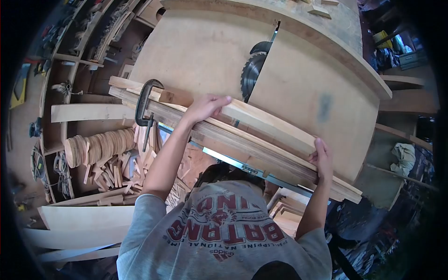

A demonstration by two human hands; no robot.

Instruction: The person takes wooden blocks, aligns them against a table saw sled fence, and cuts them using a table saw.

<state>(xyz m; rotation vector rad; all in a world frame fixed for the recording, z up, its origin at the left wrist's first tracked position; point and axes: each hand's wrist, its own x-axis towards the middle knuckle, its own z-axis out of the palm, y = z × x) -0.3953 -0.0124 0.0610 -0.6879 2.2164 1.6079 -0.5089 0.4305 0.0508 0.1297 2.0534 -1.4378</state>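
My left hand [207,108] is closed over the left end of a pale wooden strip [270,120]. At the strip's right end, my right hand [320,153] has its fingers wrapped round it. The strip lies along a long layered wooden fence [247,143] at the near edge of the plywood saw table [200,51]. A black C-clamp [143,103] grips the fence's left end, beside a wooden block [175,97]. Beyond the strip, a toothed circular saw blade [253,74] stands up through the table's slot, apart from both hands.
A raised wooden crosspiece [322,44] runs along the table's far edge. Offcuts [109,175] and a row of rounded wooden pieces [100,145] lie on the left, near wall shelves [70,74]. A white cloth [404,156] hangs at the right.
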